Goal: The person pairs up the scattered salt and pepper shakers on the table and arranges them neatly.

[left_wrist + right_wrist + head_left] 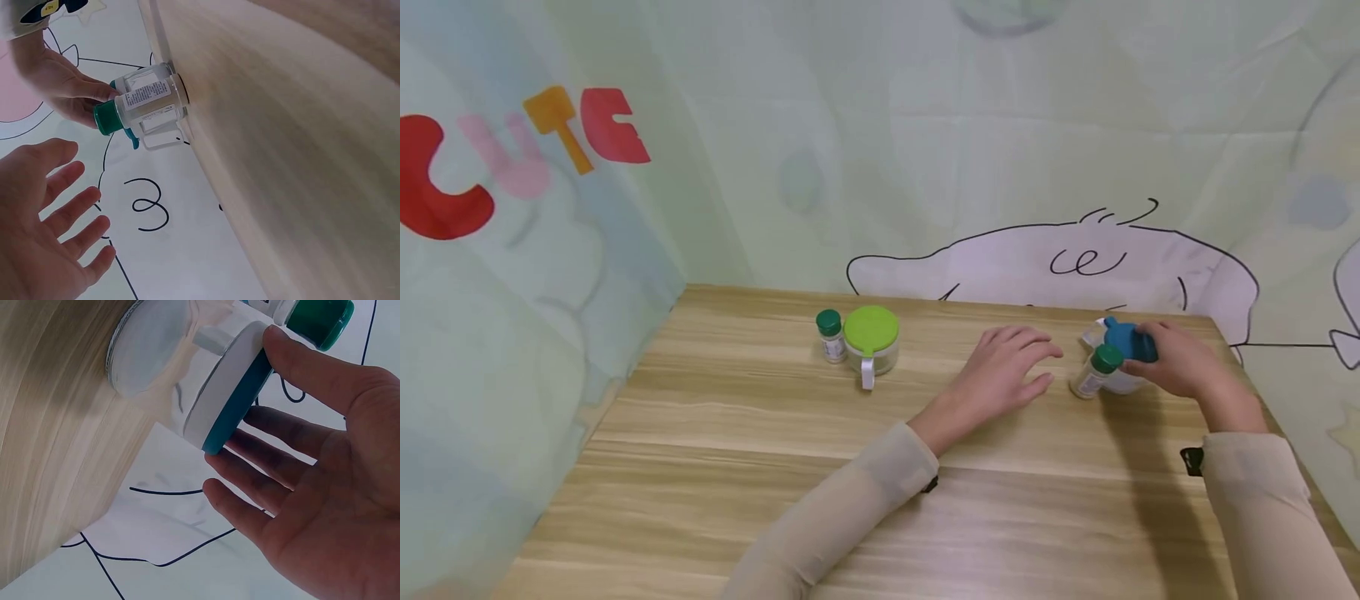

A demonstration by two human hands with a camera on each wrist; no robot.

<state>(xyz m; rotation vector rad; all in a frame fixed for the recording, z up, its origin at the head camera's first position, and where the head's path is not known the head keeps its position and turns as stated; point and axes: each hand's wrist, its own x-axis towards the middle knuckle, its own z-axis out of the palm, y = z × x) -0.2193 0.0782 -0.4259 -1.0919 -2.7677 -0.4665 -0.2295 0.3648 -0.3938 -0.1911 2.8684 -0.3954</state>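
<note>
At the right of the head view, my right hand (1180,358) grips the rim of the blue lid (1129,342) on a clear cup (1122,383). The right wrist view shows the thumb and fingers of that hand (337,456) on opposite sides of the blue lid (234,409). A small green-capped bottle (1088,379) stands close in front of the cup. My left hand (992,371), palm down with fingers spread, hovers left of the bottle and holds nothing. In the left wrist view, this hand (50,219) is apart from the bottle (147,103).
Left of my hands, a clear cup with a light green lid (871,331) stands beside another green-capped bottle (831,337), its handle toward me. The wooden table (737,467) meets a printed cloth backdrop (925,167) at its back edge.
</note>
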